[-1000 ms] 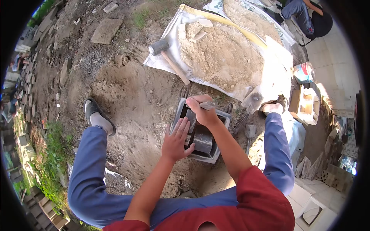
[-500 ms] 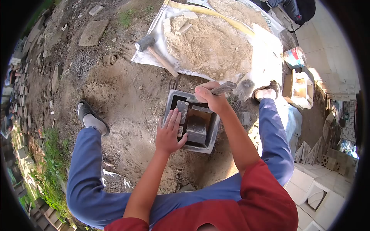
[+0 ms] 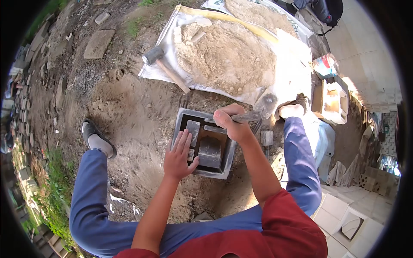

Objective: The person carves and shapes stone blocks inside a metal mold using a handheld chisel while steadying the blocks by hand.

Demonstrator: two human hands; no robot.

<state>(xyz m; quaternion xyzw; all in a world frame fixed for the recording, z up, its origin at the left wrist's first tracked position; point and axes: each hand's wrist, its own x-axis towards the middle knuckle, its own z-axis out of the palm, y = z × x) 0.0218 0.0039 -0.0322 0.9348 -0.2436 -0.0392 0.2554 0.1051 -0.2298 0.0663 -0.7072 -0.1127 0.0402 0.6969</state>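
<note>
A rectangular metal mould (image 3: 230, 157) lies on the dirt between the legs, with dark plates and a curved block (image 3: 210, 152) inside its frame. My left hand (image 3: 178, 157) rests flat, fingers spread, on the plates along the mould's left side. Above the mould's upper right corner, my right hand (image 3: 232, 124) is closed around a flat, grey trowel-like tool (image 3: 247, 116), which points right. The palm hides part of this tool.
A mallet (image 3: 165, 66) lies at the edge of a white sheet (image 3: 292, 64) bearing a sandy heap (image 3: 223, 56). At right are a bucket (image 3: 325, 66) and a pale box-shaped block (image 3: 334, 103). Another person (image 3: 316, 8) is at the top right.
The view has shifted, so the mould appears farther left. My right hand has lifted off the mould's inside and the tool has swung out to the right. My left hand stays on the plates.
</note>
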